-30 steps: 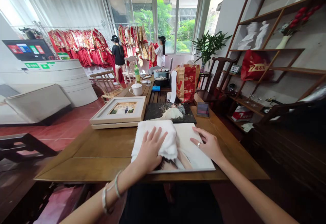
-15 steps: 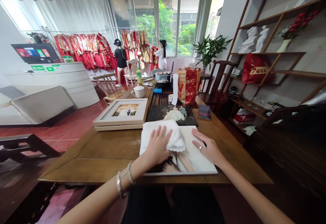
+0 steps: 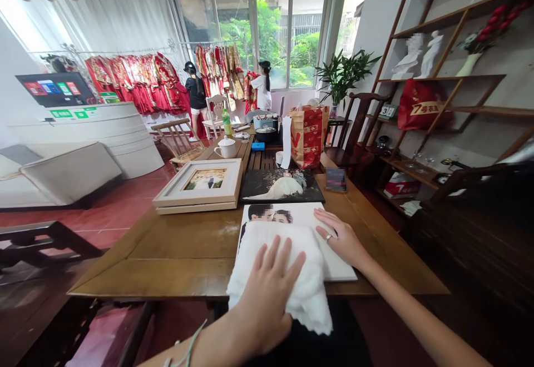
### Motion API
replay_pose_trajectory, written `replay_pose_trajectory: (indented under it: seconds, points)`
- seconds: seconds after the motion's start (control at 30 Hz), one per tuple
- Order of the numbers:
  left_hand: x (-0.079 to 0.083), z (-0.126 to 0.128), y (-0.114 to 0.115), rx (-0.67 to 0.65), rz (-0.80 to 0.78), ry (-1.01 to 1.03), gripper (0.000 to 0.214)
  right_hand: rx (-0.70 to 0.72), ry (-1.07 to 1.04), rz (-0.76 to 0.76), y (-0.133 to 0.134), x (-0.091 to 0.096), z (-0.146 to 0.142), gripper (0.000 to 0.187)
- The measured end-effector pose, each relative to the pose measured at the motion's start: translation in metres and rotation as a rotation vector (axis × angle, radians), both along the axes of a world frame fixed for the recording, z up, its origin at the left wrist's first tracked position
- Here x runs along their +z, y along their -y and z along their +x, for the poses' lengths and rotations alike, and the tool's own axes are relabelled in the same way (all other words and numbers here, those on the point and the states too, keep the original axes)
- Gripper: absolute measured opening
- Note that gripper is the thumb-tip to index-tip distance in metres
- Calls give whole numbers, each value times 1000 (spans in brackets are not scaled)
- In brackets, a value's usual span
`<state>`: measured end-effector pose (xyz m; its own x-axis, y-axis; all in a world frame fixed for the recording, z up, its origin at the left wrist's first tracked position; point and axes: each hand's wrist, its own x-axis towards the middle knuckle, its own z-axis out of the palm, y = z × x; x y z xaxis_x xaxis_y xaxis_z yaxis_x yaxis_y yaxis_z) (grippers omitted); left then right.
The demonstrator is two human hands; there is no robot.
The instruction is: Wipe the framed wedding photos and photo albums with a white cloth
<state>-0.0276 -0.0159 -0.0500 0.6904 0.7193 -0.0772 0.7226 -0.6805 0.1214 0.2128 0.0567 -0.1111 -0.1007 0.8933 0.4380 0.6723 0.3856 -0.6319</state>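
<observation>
A white towel [image 3: 306, 256] is spread over the lower part of a photo print on a white panel [image 3: 302, 214], its edge hanging past the table's front. My left hand [image 3: 271, 289] lies on the towel with its fingers spread. On the panel's right side rests my right hand [image 3: 340, 239], flat and open, a ring on one finger. The top of the print shows two people's heads; the towel hides much of the rest. Just behind the panel is a dark picture [image 3: 283, 186] with a pale gown on it.
Stacked frames [image 3: 198, 184] lie left on the wooden table [image 3: 167, 250]. Farther back are a white lidded cup [image 3: 226, 147], a green bottle [image 3: 227, 122], a red paper bag [image 3: 308, 136] and a small dark stand [image 3: 336, 179]. Two people stand by racks of red garments [image 3: 133, 86].
My left hand has drawn the towel toward me, from the panel's upper part to its front edge, uncovering the printed heads. My right hand has stayed in nearly the same spot.
</observation>
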Motion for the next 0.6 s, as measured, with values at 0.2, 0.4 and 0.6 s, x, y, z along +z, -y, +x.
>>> replay_pose_trajectory:
  seconds: [0.2, 0.4, 0.6]
  points:
    - [-4, 29, -62, 71, 115, 22, 81, 78, -2, 21, -1, -4, 2, 42]
    - [-1, 60, -108, 128, 158, 43, 72, 93, -43, 18, -4, -6, 2, 52]
    - [-7, 47, -60, 71, 98, 80, 76, 66, -101, 24, -7, -8, 5, 43]
